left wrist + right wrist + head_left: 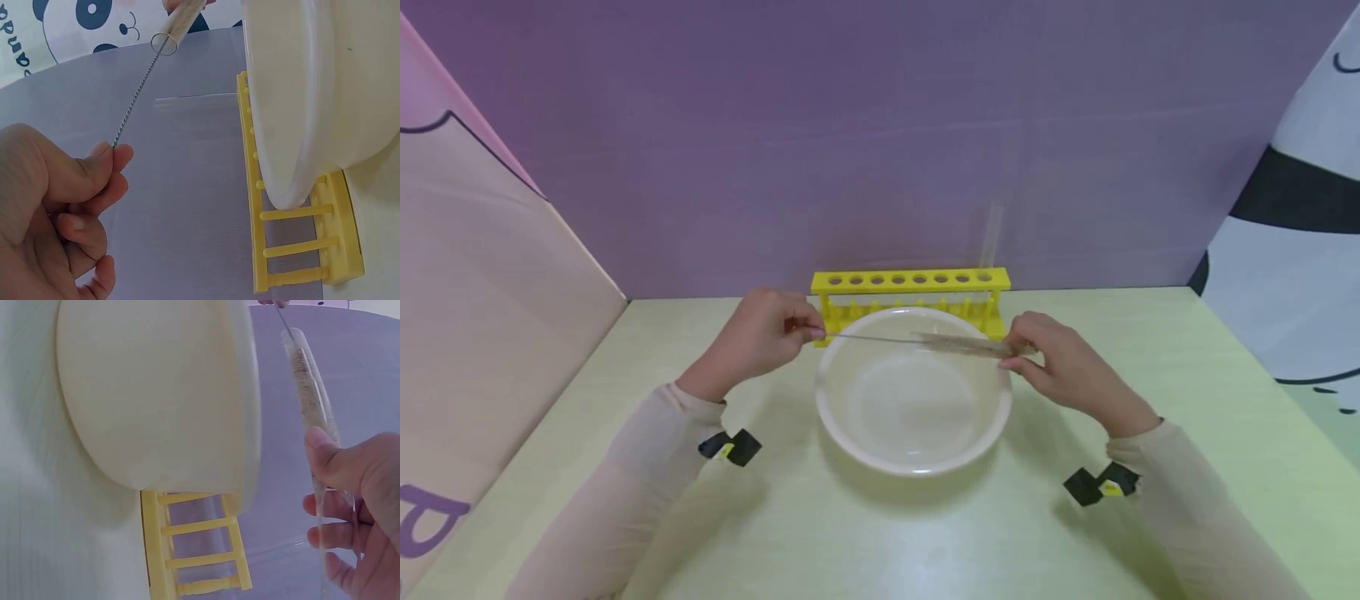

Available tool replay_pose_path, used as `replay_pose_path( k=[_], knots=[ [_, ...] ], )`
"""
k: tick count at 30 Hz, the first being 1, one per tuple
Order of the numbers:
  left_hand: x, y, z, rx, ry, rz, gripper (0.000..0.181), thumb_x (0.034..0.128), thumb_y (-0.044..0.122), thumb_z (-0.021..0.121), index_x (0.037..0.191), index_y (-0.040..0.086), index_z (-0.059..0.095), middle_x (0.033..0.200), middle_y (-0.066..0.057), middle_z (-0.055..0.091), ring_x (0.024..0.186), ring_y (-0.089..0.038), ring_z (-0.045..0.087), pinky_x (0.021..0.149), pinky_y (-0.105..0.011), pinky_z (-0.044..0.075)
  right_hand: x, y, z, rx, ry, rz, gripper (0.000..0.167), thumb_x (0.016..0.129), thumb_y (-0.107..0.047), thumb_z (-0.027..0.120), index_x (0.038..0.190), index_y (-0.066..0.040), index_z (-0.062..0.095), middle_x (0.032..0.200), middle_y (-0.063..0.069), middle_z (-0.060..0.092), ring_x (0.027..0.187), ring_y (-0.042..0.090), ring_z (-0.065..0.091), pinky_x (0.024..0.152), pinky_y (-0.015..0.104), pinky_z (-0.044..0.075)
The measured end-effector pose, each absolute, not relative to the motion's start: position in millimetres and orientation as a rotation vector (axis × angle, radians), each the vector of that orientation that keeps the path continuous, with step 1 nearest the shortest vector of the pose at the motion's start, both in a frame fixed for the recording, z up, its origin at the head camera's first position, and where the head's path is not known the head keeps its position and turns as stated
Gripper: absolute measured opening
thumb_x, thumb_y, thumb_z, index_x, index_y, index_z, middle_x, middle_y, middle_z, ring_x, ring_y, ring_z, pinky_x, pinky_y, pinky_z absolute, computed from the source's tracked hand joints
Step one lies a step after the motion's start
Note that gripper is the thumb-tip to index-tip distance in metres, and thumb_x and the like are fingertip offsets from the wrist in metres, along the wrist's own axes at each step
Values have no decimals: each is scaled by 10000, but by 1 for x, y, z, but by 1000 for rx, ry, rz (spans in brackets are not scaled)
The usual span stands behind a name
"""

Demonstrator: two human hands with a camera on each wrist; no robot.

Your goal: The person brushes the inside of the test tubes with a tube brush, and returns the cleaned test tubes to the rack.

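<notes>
My left hand (767, 333) pinches the twisted wire handle (133, 103) of a test tube brush between thumb and fingertips. In the right wrist view, the brush's bristles (304, 375) lie inside a clear test tube (320, 394). My right hand (1060, 362) grips that tube near its middle, with its open mouth toward the left hand. Tube and brush lie nearly level above the far part of a white basin (913, 468). Drops or water in the basin cannot be made out.
Behind the basin, close to the purple back wall (880, 167), stands a yellow test tube rack (910, 282). Another clear test tube (992, 233) sticks up from its right end. The pale table (917, 542) extends around the basin, with printed panels at both sides.
</notes>
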State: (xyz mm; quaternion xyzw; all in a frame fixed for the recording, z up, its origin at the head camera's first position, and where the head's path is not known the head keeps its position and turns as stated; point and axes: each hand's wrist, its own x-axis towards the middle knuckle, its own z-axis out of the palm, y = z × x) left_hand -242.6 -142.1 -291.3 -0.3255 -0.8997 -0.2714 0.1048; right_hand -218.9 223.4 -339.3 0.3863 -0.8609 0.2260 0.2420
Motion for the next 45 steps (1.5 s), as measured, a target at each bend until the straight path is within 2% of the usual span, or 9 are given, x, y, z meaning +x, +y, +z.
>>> replay_pose_path(
  k=[10,18,24,29,33,45],
  knots=[
    [-245,-151,-286,-867,-2803,-977,91,837,7,666,810,48,743,783,-68,699,628,-167,519,560,-294,441,-221,221,-343,1019,-2310,588,316,662,0,792,812,-59,520,756,6,514,711,159,467,631,284,381],
    [-248,-159,-284,-787,-2907,-1062,101,857,26,644,824,26,739,805,-74,705,694,-154,570,636,-294,466,-223,222,-347,992,-2302,557,309,672,-24,805,807,-78,532,761,-4,515,721,135,479,627,306,399],
    [-250,-165,-284,-683,-2996,-1226,107,875,44,625,876,11,727,855,-66,704,821,-223,622,781,-380,504,-224,223,-346,992,-2285,526,323,668,-30,811,809,-62,521,757,11,498,713,148,467,631,311,407],
    [-251,-171,-281,-570,-3073,-1392,144,887,62,600,950,-11,707,926,-70,695,899,-229,618,914,-474,453,-225,224,-344,989,-2286,507,340,662,-29,816,802,-62,508,750,10,481,701,146,450,625,314,402],
    [-252,-174,-282,-609,-3050,-1442,158,877,32,585,954,-54,694,903,-64,695,887,-248,619,917,-480,448,-224,224,-344,995,-2284,504,344,662,-26,817,801,-60,505,748,13,477,701,146,450,624,315,405],
    [-256,-184,-286,-618,-3078,-1476,179,894,58,562,940,-71,677,862,-8,680,827,-178,586,903,-444,445,-224,227,-344,992,-2287,513,344,659,-12,815,812,-75,514,761,-3,480,719,168,480,645,316,413]
  ],
)
